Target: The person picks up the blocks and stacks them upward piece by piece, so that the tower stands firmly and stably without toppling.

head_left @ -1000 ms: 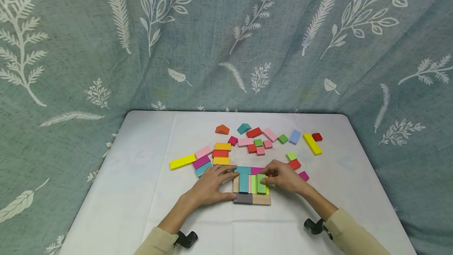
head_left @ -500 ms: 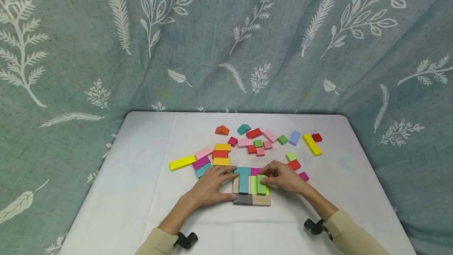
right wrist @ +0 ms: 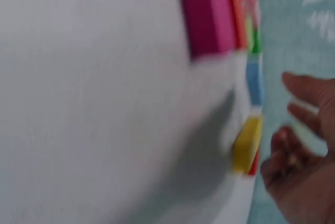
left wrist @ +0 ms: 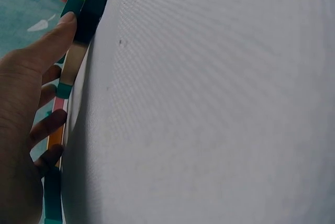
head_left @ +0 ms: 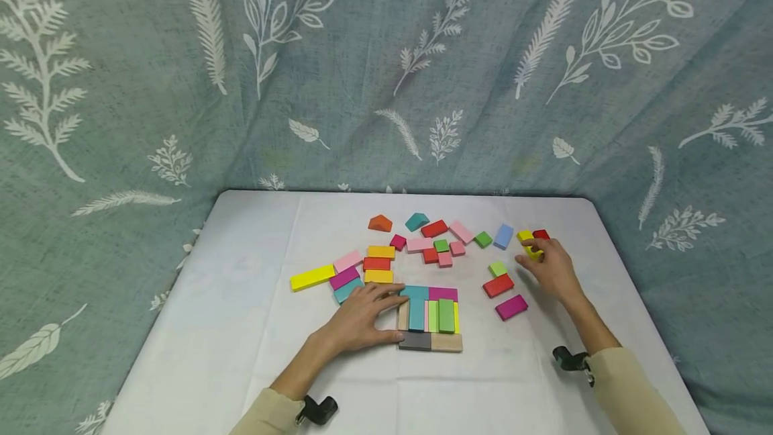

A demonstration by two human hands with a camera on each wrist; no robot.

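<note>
In the head view a rectangle of flat blocks lies in front of the person, with a dark grey block and a beige block along its near edge. Inside it stand side by side a teal block and a green block, among others. The left hand rests at its left side, thumb and fingertips touching the edge blocks. Over the yellow block at the right hovers the right hand, fingers apart; the right wrist view shows this hand above the table, holding nothing.
Loose blocks lie beyond the rectangle, among them an orange one and a blue one. A red block and a magenta block lie right of it, a long yellow one at left.
The right hand has let go of the green block and moved right and away from the person, to the yellow block. The left hand has stayed in place.
</note>
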